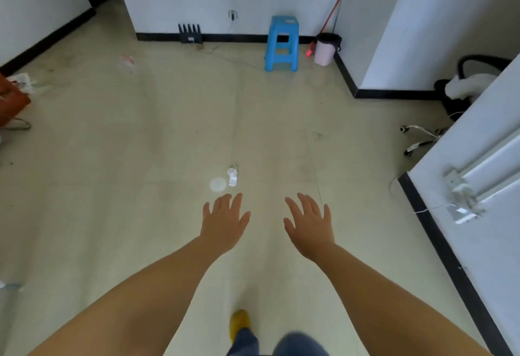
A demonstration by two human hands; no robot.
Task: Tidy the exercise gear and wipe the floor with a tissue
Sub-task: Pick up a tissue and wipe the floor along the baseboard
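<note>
Fingers (235, 200) of the left hand (225, 222) are straight and spread, holding nothing; the right hand (309, 226) is spread the same way, palm down, both above the floor (112, 158). Just beyond the left fingertips lies a crumpled white tissue (232, 177) beside a pale round disc (218, 184) (which I cannot identify). A blue stool (281, 43) stands by the far wall.
</note>
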